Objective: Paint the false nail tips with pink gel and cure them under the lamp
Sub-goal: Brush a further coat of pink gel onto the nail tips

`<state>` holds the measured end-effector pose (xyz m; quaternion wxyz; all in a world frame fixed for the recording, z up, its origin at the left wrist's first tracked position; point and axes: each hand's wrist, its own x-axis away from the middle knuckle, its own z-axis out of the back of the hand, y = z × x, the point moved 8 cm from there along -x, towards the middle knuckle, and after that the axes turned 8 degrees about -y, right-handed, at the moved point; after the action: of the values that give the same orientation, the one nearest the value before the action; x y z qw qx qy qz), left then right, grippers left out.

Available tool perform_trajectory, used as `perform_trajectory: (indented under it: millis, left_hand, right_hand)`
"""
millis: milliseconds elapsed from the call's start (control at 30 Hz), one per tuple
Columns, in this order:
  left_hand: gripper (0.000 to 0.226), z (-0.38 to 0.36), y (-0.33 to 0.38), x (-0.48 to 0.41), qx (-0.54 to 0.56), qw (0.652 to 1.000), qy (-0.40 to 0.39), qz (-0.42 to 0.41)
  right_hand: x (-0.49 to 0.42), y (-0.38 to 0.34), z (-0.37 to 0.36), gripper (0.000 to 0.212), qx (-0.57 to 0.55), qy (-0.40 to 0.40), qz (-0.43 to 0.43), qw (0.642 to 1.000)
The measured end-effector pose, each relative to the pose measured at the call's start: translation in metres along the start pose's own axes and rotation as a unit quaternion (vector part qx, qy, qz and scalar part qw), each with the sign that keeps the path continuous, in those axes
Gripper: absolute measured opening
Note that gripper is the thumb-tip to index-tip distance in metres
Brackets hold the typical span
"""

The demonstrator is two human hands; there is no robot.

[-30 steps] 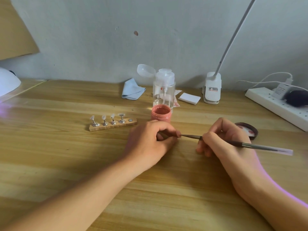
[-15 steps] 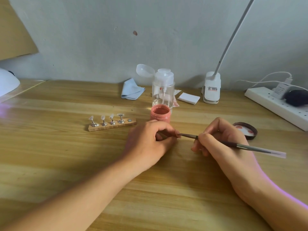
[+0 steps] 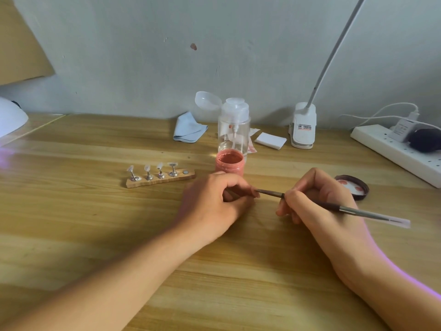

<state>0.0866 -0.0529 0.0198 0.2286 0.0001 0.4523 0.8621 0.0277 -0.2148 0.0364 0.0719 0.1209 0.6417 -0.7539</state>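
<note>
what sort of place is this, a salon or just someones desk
Probably a home desk set up for nail art, not a salon: nail tips on a wooden strip, an open jar of pink gel, and a curing lamp at the left edge.

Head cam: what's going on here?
A person works at a wooden table. The right hand holds a brush, its tip at the left hand, which pinches a small piece, mostly hidden. The open pink gel jar stands just behind that hand, its lid to the right. Four clear tips sit unpainted on the wooden holder. The curing lamp sits far left.
</note>
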Motion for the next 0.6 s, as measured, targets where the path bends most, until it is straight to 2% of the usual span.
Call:
perform_trajectory:
  millis: [133, 200, 300, 433, 600]
  left_hand:
    - [0.016, -0.001, -0.001, 0.000, 0.010, 1.000, -0.007, 0.005]
    - [0.015, 0.000, -0.002, 0.000, 0.004, 1.000, -0.006, 0.009]
    - [0.015, 0.000, -0.002, 0.000, -0.005, 1.000, -0.003, 0.006]
    - [0.014, 0.000, -0.002, 0.000, -0.016, 1.000, 0.005, 0.002]
    - [0.018, 0.001, 0.000, 0.000, -0.019, 1.000, 0.008, 0.003]
  right_hand:
    - [0.006, -0.011, 0.013, 0.011, 0.000, 0.068, 0.075, 0.995]
    - [0.007, -0.018, 0.012, 0.007, 0.015, 0.066, 0.092, 0.993]
    - [0.003, -0.023, 0.006, 0.014, 0.008, 0.033, 0.075, 0.997]
    - [-0.015, -0.028, -0.002, 0.015, 0.006, 0.039, 0.038, 0.999]
    - [-0.063, -0.039, -0.018, 0.019, 0.161, 0.000, 0.002, 0.987]
